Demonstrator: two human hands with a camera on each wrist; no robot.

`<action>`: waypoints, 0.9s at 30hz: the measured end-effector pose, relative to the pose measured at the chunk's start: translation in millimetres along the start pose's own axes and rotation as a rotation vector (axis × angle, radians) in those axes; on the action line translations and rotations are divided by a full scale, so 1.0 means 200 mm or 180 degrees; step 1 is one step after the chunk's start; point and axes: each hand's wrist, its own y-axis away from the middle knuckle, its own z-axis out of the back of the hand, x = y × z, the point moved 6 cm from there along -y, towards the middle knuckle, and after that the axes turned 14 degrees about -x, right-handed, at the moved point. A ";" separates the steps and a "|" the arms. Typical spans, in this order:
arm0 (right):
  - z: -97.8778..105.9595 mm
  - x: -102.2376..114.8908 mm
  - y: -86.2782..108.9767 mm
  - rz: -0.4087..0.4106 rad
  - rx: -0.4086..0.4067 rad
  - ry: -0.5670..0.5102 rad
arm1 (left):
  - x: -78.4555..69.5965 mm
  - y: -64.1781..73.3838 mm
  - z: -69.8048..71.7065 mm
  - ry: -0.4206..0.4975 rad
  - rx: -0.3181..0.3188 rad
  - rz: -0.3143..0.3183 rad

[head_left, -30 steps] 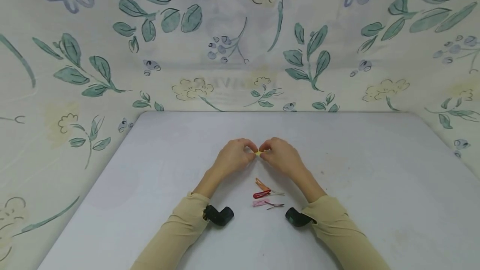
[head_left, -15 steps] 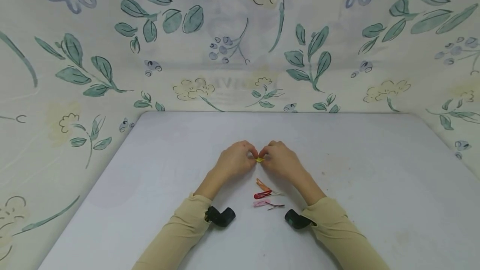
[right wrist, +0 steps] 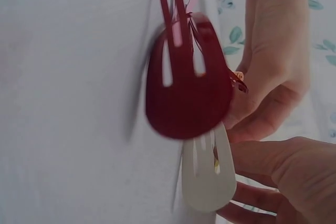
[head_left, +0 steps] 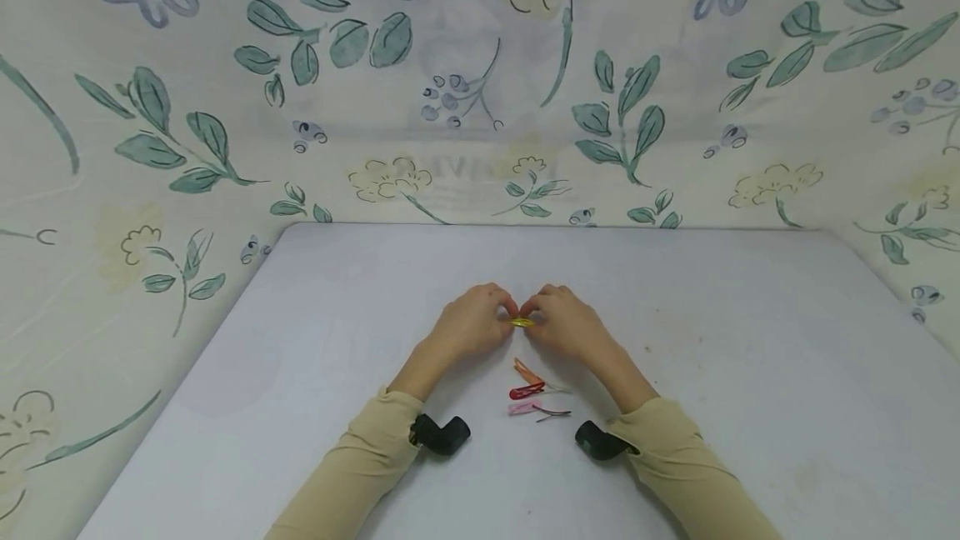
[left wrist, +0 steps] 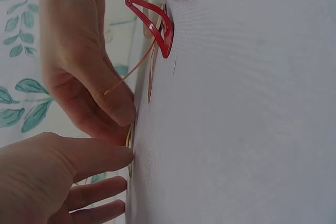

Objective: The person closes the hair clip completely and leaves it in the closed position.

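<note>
At the middle of the table, my left hand (head_left: 474,322) and right hand (head_left: 564,323) meet, fingertips close together. A small yellow hair clip (head_left: 522,322) is pinched between thumb and fingers of both. In the left wrist view, a thin yellow edge of the clip (left wrist: 128,137) shows between the left hand (left wrist: 58,174) and the right hand (left wrist: 79,51); the fingers hide most of it. Nearer me lie an orange hair clip (head_left: 528,372), a red hair clip (head_left: 527,391), a whitish clip (head_left: 557,391), a pink clip (head_left: 523,409) and a dark red clip (head_left: 552,413).
The white table (head_left: 750,357) reaches back to a wall covering (head_left: 465,140) printed with leaves and flowers. Black wrist cameras (head_left: 442,435) sit at both sleeve cuffs. In the right wrist view, the dark red clip (right wrist: 189,103) and whitish clip (right wrist: 207,192) partly block the hands.
Both hands have come slightly toward me with the yellow hair clip, and more of it shows between the fingertips. The clips on the table have stayed put.
</note>
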 end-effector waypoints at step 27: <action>0.06 -0.06 0.16 -0.0122 0.0182 -0.0283 | 0.02 0.14 0.07 0.0381 0.0187 -0.0096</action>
